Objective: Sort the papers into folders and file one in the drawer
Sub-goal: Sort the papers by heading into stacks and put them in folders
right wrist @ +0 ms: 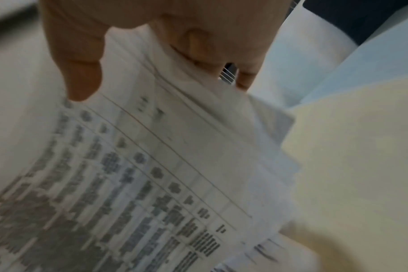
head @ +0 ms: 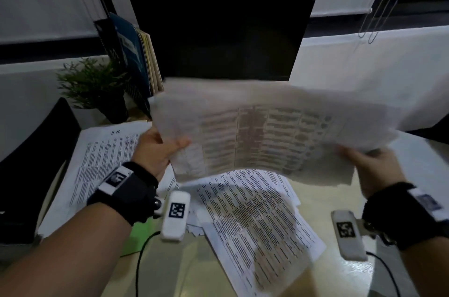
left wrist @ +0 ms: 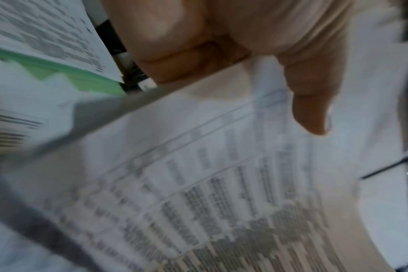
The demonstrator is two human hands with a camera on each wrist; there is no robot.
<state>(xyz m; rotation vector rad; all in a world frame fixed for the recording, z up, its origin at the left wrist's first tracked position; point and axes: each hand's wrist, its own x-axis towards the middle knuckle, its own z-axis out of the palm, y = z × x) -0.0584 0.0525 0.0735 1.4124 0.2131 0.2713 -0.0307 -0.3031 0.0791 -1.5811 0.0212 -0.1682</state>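
presently a sheaf of printed tables (head: 262,136) is held raised over the desk (head: 209,270), in front of the dark monitor (head: 218,29); the left hand (head: 155,153) pinches its 9 o'clock edge, thumb on top, and the right hand (head: 374,168) grips its 3 o'clock edge, likely to read and class it before foldering. loose papers (head: 252,219) lie beneath at 6 o'clock, a green folder (left wrist: 65,73) partly under them. print is blurred; only handwritten "h.k." (head: 115,132) on a sheet at 9 o'clock reads. no drawer is seen.
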